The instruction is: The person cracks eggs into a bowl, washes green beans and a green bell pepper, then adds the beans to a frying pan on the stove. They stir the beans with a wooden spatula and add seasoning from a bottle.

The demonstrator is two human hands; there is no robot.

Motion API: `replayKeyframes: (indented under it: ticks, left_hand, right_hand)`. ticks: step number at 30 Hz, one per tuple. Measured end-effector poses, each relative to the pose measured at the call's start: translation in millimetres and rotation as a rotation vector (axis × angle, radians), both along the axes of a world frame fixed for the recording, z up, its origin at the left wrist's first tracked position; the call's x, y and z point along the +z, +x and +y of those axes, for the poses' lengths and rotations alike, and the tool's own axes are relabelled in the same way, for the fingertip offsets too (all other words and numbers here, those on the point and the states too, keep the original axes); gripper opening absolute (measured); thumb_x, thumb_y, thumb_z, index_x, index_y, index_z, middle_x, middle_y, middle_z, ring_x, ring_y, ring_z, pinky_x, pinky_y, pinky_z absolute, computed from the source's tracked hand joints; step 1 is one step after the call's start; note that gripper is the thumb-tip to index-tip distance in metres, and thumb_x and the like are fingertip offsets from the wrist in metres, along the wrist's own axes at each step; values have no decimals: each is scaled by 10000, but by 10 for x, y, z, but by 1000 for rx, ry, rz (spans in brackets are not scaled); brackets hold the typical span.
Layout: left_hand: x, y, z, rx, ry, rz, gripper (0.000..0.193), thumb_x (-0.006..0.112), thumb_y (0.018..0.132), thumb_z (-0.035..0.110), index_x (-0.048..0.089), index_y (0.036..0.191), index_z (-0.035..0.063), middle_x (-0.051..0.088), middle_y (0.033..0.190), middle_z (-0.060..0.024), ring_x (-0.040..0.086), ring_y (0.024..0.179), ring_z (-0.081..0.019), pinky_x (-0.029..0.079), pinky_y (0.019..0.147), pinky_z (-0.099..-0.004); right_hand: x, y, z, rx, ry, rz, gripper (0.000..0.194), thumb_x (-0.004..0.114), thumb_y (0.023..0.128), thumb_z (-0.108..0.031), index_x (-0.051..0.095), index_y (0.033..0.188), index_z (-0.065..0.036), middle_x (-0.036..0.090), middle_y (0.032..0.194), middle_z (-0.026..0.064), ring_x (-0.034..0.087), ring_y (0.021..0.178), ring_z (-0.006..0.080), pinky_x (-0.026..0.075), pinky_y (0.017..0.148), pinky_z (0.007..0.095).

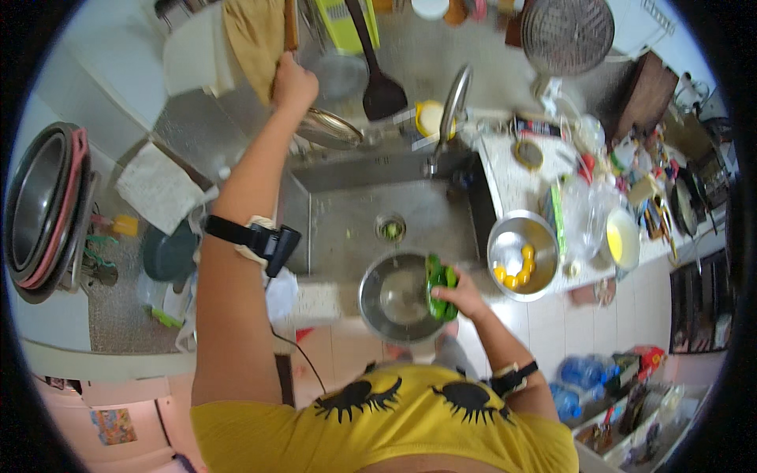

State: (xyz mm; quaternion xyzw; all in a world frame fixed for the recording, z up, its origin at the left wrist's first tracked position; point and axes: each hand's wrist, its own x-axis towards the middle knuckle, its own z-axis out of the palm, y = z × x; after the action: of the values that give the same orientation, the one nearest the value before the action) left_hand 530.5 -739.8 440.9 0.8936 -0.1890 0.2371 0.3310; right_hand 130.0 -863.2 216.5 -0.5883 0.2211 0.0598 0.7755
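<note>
My right hand (464,294) is closed around shiny green peppers (439,287), held at the right side of a stainless steel bowl (384,295). That bowl is at the sink's front edge, with its inside catching the light. Stretched far forward, my left hand (294,81) has curled fingers beside a wooden handle (290,26) and a tan, flat item (254,41). Whether it grips either one is hidden by the hand itself. Just below it leans a round metal strainer or lid (330,128). Green scraps lie in the drain (390,228) of the steel sink (343,207).
A faucet (455,106) arches over the sink's back right. On the right counter, another steel bowl (502,236) contains several yolks beside plastic bags (585,219). A black spatula (383,94) hangs behind the sink. Nested basins (41,201) stand at the left.
</note>
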Motion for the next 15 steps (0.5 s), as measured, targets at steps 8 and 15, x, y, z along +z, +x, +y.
replayKeyframes:
  ticks: [8,15]
  left_hand:
    - [-563,-949,941,-247,-209,294,143,477,844,64,506,978,24,572,853,-74,553,722,-166,429,656,-287]
    - [-656,-2104,1240,-497,-380,417,86,502,821,26,451,862,81,443,778,16,436,654,-88,369,607,-227]
  right_hand:
    - [68,-300,80,-245,49,-106,639,767,661,-91,456,1216,-32,579,989,56,561,886,156,473,792,294]
    - [78,-491,85,-204,39,-14,560,762,684,-145,478,1140,14,580,963,86,588,833,167,499,736,296]
